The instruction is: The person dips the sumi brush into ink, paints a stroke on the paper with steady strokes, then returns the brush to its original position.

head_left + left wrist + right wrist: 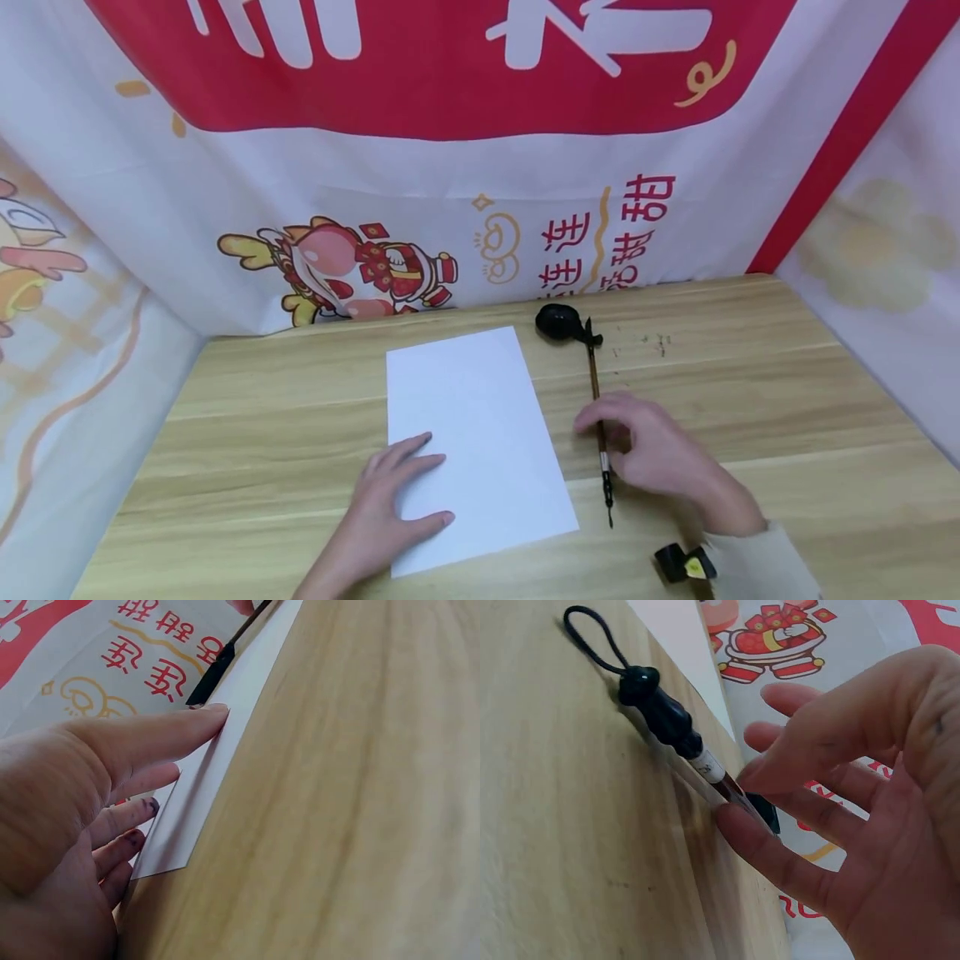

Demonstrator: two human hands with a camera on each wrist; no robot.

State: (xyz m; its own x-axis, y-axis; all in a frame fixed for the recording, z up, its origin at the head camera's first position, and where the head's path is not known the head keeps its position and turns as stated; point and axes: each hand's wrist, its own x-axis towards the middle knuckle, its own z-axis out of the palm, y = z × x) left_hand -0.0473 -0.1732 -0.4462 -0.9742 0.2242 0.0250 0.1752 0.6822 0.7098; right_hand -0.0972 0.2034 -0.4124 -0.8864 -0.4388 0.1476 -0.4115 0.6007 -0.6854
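Observation:
A white sheet of paper [472, 425] lies on the wooden table. My left hand [386, 504] rests on its left edge with fingers spread, and dark stains show on some fingertips in the left wrist view. To the right of the sheet is a calligraphy brush [595, 379] with a brown shaft, a dark end piece [664, 716] and a cord loop at the near end. My right hand [656, 442] has fingers and thumb around the shaft, pinching it near that end piece. The brush's dark far end is beside a rounded black object [558, 322].
Small dark marks [662, 343] dot the table right of the brush. A printed cloth [420, 183] with red lettering hangs along the back edge, and more cloth stands at both sides. A small black device [682, 564] with a yellow label sits at the right sleeve [761, 562].

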